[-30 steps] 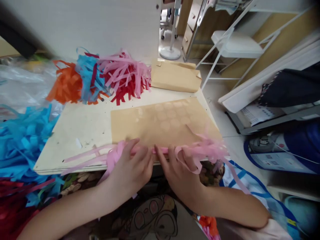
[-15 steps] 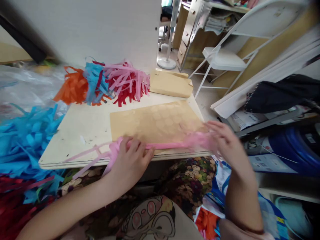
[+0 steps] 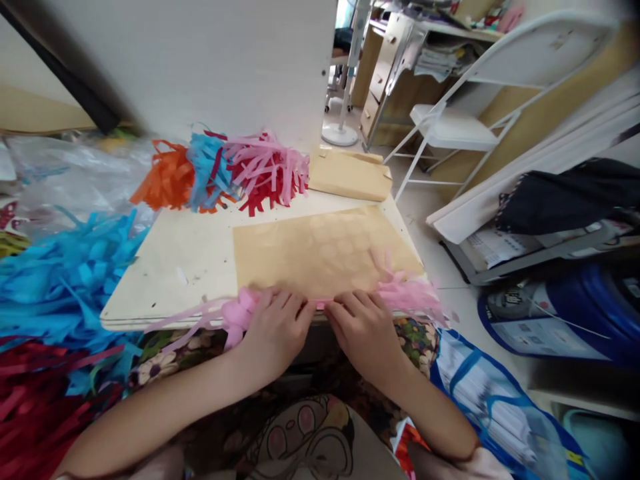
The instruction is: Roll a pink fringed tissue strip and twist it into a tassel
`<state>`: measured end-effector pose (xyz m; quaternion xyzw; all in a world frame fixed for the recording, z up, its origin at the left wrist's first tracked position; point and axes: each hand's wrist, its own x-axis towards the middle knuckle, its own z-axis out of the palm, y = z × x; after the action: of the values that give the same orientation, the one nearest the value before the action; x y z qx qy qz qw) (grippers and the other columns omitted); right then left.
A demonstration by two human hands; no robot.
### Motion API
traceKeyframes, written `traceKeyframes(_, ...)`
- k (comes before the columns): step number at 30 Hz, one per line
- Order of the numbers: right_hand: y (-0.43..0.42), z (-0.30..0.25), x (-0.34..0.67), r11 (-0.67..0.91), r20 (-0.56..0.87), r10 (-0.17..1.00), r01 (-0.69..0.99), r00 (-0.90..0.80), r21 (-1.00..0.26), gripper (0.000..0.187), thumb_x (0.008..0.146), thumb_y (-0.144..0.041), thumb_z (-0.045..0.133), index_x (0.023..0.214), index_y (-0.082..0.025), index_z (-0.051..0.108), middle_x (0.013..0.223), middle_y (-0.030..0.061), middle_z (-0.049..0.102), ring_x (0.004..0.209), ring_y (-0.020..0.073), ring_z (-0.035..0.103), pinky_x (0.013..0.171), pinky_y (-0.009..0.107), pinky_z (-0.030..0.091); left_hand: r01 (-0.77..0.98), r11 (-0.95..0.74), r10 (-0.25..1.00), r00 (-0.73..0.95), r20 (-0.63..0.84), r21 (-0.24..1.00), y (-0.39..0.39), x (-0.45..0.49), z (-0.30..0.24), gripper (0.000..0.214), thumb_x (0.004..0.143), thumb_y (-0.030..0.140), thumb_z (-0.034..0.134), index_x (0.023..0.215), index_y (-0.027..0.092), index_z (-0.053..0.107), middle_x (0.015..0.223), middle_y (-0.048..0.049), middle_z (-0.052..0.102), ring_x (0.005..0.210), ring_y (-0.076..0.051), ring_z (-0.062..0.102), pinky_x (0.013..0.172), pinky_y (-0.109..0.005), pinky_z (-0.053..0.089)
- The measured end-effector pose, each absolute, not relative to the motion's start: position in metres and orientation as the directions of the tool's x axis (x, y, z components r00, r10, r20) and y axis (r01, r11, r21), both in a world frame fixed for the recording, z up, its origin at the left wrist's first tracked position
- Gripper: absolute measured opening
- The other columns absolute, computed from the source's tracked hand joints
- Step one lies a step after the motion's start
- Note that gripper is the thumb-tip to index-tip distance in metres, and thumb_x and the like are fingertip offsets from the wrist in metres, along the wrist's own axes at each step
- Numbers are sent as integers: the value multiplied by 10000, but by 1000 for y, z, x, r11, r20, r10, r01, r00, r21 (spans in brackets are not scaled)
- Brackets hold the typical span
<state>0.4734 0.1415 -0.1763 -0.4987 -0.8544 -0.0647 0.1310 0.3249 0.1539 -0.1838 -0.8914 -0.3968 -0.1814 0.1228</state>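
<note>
I see two hands at the near edge of the surface, a pale board. The left hand and the right hand lie side by side, fingertips almost touching, both pressing down on one pink strip of fringed paper. The fingers of each hand are curled over the strip, pinching it against the board's edge. The strip runs along that edge: its left end trails in loose ribbons off the board, and its right end fans out in a tuft of fringe past the right hand.

Just behind the strip lies one tan sheet, flat on the board, with faint round marks across it. At the far right corner of the board sits one tan packet. Beside it, along the far edge, I count four bunches of fringe pressed together: orange, blue, red and pink.

Off the board to the left is a large heap of blue fringe, with red fringe lying below it. Clear plastic lies behind that heap. To the right, on the floor, stands one white folding chair, well apart from the hands. A white panel rises behind the board.
</note>
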Motion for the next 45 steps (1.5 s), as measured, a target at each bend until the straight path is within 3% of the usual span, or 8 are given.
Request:
traceKeyframes(12,142,-169,497,379,252,873,906,-417,189,160,780,-143,444,663,-153,554,655,35,512,670,180,391,618,311,220,828,-549,751,549,366,-115,159,307,-173,169,738,124,438,618,134,556,561,-38,527,571,-172,453,576,-309,289)
traceKeyframes(18,148,-163,504,349,193,908,926,-372,144,182,784,-218,464,642,-152,559,672,38,525,712,192,405,624,313,219,804,-573,744,592,310,-158,167,307,-165,219,736,141,421,534,147,506,502,-28,484,519,-172,450,534,-304,287)
traceKeyframes(29,172,-141,501,519,-124,855,822,-504,236,57,643,-124,522,598,-156,535,631,35,505,619,177,422,561,305,196,708,-702,712,699,-70,-78,198,306,-153,262,746,222,410,499,165,476,473,-1,511,442,-138,462,496,-286,288)
traceKeyframes(33,176,-135,488,545,-95,833,777,-546,313,103,615,-92,494,552,-166,529,601,42,499,638,198,433,586,329,216,680,-725,689,715,-119,-109,205,310,-146,149,702,163,453,555,156,476,440,17,489,398,-121,444,467,-268,269)
traceKeyframes(36,169,-139,482,545,47,794,744,-606,388,128,661,-84,453,642,-165,551,638,53,505,669,206,435,609,326,239,627,-771,635,771,-52,-111,203,313,-142,63,646,122,507,681,173,500,531,15,530,487,-149,483,511,-283,296)
traceKeyframes(39,153,-151,479,532,116,772,735,-625,420,182,684,-62,407,661,-151,564,610,50,494,624,191,423,603,315,253,599,-778,588,800,118,-188,190,316,-146,105,645,83,482,606,175,515,576,-11,532,586,-176,489,575,-316,315)
traceKeyframes(42,135,-166,475,440,193,793,762,-578,476,280,720,-39,338,807,-76,601,742,110,546,696,206,440,662,330,276,640,-696,581,768,270,-325,168,320,-155,213,679,41,391,577,138,551,547,-40,506,609,-184,468,608,-332,324)
traceKeyframes(45,122,-178,468,347,258,822,804,-508,482,355,743,-14,283,964,20,558,886,176,550,783,215,452,706,325,282,682,-616,623,728,285,-395,148,320,-165,267,689,16,345,700,93,600,622,-69,532,655,-191,466,629,-338,326)
